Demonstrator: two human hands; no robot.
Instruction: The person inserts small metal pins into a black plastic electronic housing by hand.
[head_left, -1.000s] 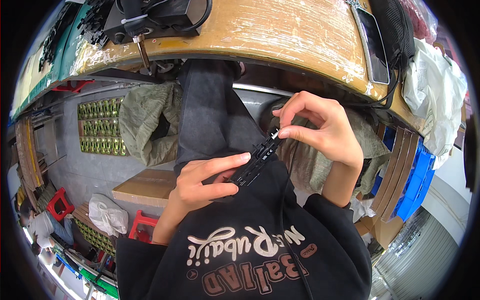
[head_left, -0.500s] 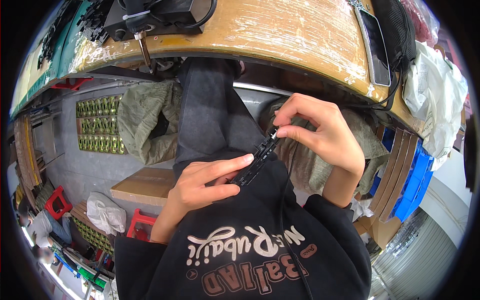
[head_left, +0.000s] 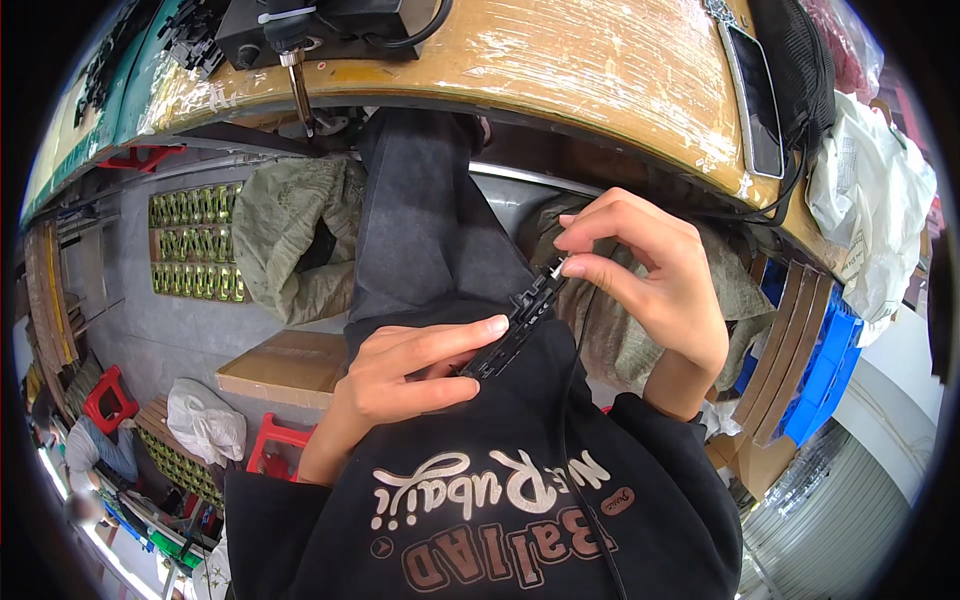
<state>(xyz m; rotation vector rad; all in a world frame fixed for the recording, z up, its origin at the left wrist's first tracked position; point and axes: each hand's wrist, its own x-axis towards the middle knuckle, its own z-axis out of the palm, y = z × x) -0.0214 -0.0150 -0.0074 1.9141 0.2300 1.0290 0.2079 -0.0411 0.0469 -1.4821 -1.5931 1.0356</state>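
Note:
My left hand [head_left: 415,375] holds a long, narrow black slotted part [head_left: 515,325] in front of my shirt, its fingers and thumb closed on the lower end. The part lies slanted, rising toward the right, with notches along its side. A small pale piece [head_left: 557,266] shows at its upper end. Right there my right hand [head_left: 650,270] is curled in a pinch, the thumb tip beside the pale piece and the forefinger just above. What sits between these fingertips is too small to make out.
Ahead stands a film-covered workbench [head_left: 560,60] bearing a black box-shaped device [head_left: 340,35], a metal-tipped tool [head_left: 298,90] and a phone [head_left: 755,100]. A black cable [head_left: 578,380] hangs past my right forearm. A cardboard box [head_left: 285,368] and trays of green-gold parts [head_left: 197,243] lie left.
My right fingertips and the upper end of the black part have shifted slightly right. The left hand keeps its hold. The whole view has tilted a little.

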